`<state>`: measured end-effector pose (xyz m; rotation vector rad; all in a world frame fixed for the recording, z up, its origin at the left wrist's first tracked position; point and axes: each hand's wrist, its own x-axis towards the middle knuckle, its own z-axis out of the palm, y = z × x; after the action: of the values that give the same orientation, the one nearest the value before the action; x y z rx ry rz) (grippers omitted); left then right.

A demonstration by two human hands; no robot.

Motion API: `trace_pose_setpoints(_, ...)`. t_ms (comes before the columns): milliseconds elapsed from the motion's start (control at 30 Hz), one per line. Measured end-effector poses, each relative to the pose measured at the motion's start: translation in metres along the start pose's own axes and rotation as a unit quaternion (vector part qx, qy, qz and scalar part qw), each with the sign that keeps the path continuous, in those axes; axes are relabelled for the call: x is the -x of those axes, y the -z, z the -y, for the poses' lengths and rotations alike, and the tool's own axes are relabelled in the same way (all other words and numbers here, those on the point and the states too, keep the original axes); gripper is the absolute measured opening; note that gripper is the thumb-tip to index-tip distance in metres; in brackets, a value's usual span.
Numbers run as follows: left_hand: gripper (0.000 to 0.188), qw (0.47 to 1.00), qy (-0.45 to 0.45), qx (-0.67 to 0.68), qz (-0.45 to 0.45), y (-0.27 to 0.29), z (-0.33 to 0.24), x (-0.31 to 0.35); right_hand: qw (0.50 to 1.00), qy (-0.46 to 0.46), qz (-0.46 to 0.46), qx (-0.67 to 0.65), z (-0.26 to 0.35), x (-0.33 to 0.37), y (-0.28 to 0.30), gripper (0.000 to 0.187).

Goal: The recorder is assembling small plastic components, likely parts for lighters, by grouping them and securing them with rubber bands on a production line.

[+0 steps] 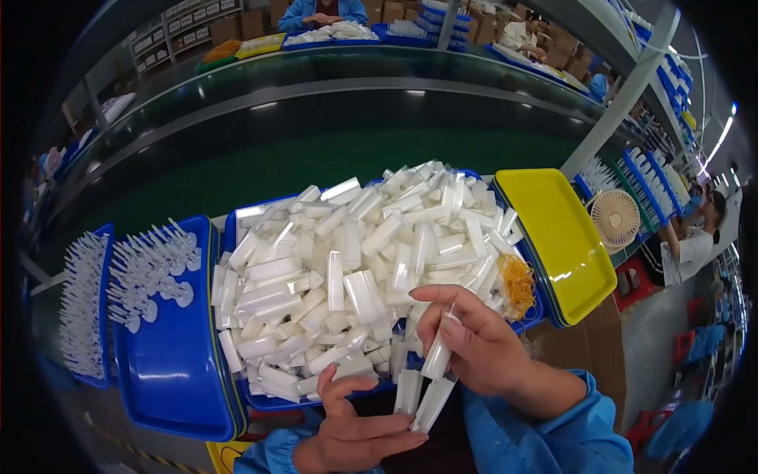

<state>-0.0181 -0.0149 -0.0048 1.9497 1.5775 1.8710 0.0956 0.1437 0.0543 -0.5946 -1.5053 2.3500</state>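
My left hand [355, 430] is low in the middle, thumb and forefinger raised. Its other fingers press on two white tubular pieces in clear sleeves, a shorter one [407, 392] and a longer one [433, 406] beside it. Just above, my right hand [485, 347] pinches another clear-sleeved white piece [438, 354] between thumb and fingers, tilted, its lower end close to the other pieces. Both hands are at the near edge of a blue tray [296, 401] heaped with similar white pieces [347, 268]. Yellow rubber bands [517, 286] lie at the heap's right end.
On the left, a blue tray [170, 363] bears upright clear plastic parts [150, 268]. A yellow tray [553, 237] tops a stack on the right, near a round fan [615, 218]. Beyond runs a green conveyor belt [260, 158]; a person in blue [324, 12] works across it.
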Motion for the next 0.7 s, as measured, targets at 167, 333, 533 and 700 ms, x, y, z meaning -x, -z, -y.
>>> trace_pose_setpoints(167, 0.012, 1.0, 0.005, 0.017, 0.02, -0.001, -0.003, -0.006, 0.997, -0.013, 0.016, -0.079, -0.001, 0.005, 0.01, 0.049)
trace_pose_setpoints(333, 0.011, 0.999, 0.02, 0.03, 0.033, -0.001, -0.003, -0.007, 0.987, -0.03, 0.042, -0.149, -0.006, 0.009, 0.022, 0.047)
trace_pose_setpoints(533, 0.006, 0.998, 0.014, 0.064, 0.014, -0.008, 0.001, -0.003, 0.998, -0.02, -0.002, -0.065, -0.002, 0.016, 0.024, 0.046)
trace_pose_setpoints(700, 0.018, 0.995, 0.051, -0.039, 0.072, -0.004, 0.001, 0.005, 0.882, 0.192, -0.011, 0.43, 0.015, 0.024, 0.027, 0.044)
